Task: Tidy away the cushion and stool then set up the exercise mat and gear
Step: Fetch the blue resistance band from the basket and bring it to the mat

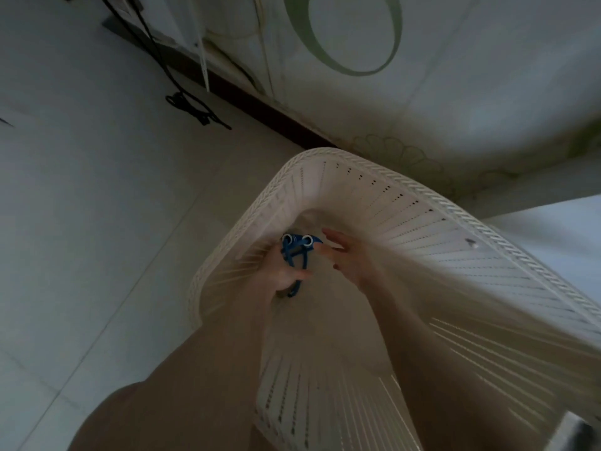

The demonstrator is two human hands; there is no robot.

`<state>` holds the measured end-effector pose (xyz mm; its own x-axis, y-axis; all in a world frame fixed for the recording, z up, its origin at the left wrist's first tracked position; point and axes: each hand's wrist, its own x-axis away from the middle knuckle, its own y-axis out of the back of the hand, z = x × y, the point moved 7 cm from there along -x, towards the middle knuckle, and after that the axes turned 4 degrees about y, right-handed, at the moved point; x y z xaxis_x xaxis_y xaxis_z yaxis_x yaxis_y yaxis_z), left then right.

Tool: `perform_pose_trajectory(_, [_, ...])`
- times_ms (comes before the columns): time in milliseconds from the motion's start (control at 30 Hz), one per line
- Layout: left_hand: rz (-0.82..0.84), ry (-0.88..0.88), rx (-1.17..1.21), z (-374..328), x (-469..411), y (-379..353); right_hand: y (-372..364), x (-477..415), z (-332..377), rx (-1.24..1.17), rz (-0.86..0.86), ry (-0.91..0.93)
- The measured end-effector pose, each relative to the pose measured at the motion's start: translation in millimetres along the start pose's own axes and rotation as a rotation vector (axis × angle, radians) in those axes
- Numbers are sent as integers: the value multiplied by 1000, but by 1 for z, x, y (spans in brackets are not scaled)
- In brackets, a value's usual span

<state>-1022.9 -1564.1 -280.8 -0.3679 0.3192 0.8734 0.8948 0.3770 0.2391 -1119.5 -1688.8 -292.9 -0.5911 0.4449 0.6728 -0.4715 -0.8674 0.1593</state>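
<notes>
Head camera is looking into a white basket (422, 196): the left hand (286, 271) is clutching blue gear (297, 250) near its far corner, the right hand (351, 258) hovering beside, fingers loose. Fetching seems to be underway, with setting up not yet begun.

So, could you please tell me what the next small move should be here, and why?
Probably lift the blue gear straight up out of the basket. The left hand grips it deep inside, between the walls, so it looks ready to come out. The right hand is open beside it and holds nothing, so it could steady the gear on the way up.
</notes>
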Motion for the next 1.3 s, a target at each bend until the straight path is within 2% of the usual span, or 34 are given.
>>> perform_pose_trajectory(133, [-3,65,-42,11,-25,-1,-9,-23,-9,17,27,28])
perform_pose_trajectory(267, [-76,28,-78,6,-35,0,-12,-31,-7,-34,22,44])
perform_pose_trajectory(367, [-113,14,-27,0,-25,0,-11,-21,-1,-54,24,24])
perform_pose_trajectory(467, [-80,12,-33,-2,-4,0,-6,6,16,-87,21,14])
perform_pose_trajectory(667, [15,-31,-35,-39,102,15,17,109,85,-119,-48,-12])
perform_pose_trajectory(867, [190,-57,60,-96,243,35,52,231,170,-113,-105,-9])
perform_pose_trajectory(1133, [388,-152,-158,-198,429,63,101,360,275,-151,-92,-16])
perform_pose_trajectory(1300, [559,-210,-208,-233,493,76,117,412,326,-165,-58,24])
